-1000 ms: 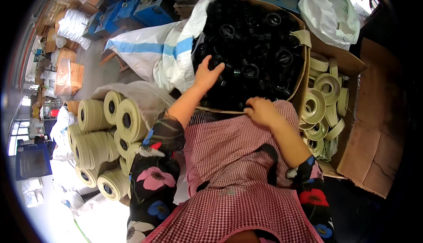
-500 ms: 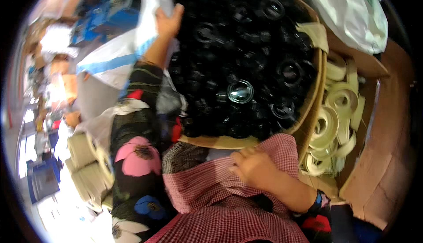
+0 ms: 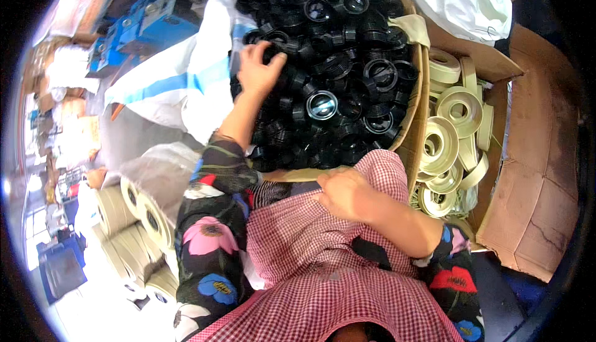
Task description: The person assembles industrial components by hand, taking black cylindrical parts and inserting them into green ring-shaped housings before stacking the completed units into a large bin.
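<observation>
My left hand [image 3: 259, 69] reaches over the left part of a big heap of black threaded plastic rings [image 3: 335, 66], its thumb and fingers apart. No part shows in its grasp; whether the fingertips touch the heap I cannot tell. The rings fill a box [image 3: 415, 103] lined with a white and blue woven sack [image 3: 211, 63]. One ring [image 3: 322, 105] near the middle shines more brightly. My right hand [image 3: 344, 193] is closed on the upper edge of a red checked apron [image 3: 304, 230] over my lap, just below the box's near rim.
At the right stands a cardboard box [image 3: 521, 205] of cream plastic rings [image 3: 459, 111], with a white plastic bag [image 3: 462, 0] beyond it. Cream rolls [image 3: 139, 230] are stacked at the lower left. Blue machine-like objects [image 3: 139, 28] lie at the far left.
My left hand has moved from the sack's edge down and right, over the black rings. My right hand keeps its hold on the apron. The view has shifted a little.
</observation>
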### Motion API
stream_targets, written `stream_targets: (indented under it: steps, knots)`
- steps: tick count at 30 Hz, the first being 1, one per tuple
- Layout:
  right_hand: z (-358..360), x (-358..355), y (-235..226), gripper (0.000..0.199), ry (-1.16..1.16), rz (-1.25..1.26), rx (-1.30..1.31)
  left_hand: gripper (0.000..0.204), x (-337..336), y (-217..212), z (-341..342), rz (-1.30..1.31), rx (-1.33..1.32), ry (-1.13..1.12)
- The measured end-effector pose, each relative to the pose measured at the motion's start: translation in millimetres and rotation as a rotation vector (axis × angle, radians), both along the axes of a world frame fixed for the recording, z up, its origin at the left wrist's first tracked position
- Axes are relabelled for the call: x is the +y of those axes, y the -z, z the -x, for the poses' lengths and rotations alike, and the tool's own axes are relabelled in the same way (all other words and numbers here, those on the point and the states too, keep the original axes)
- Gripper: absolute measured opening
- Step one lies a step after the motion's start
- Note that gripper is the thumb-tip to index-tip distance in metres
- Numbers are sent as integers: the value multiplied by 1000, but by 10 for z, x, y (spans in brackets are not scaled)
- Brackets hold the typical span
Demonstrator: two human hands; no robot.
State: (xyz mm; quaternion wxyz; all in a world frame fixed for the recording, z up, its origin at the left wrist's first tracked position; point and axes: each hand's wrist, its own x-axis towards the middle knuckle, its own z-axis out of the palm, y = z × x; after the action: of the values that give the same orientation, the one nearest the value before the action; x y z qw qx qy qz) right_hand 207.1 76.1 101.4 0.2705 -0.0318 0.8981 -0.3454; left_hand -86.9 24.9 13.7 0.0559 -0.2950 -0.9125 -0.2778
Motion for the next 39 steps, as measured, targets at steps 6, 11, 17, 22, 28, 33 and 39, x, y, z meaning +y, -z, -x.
stream_targets:
  steps: [6,11,17,22,28,33,39]
  knots:
    - [-325,-209,-145,30,154,98,222,53,-139,-180,-690,55,-131,-108]
    - [-328,-94,-215,28,253,154,345,52,-197,16,-1385,-93,-87,-17]
    - [-571,520,-311,28,705,474,921,52,0,-74,-1946,-22,-62,129]
    - [-592,2471,606,39,1272,-281,915,56,121,-315,-1957,8,-126,150]
    - [-798,4051,1756,71,1300,-464,-59,53,237,-417,-1790,-50,-213,268]
    - [-962,3580,1700,47,1251,-468,213,47,183,-349,-1925,-140,-398,282]
    - [-1479,2543,1316,30,1167,-347,452,24,144,-489,-1618,-300,-89,115]
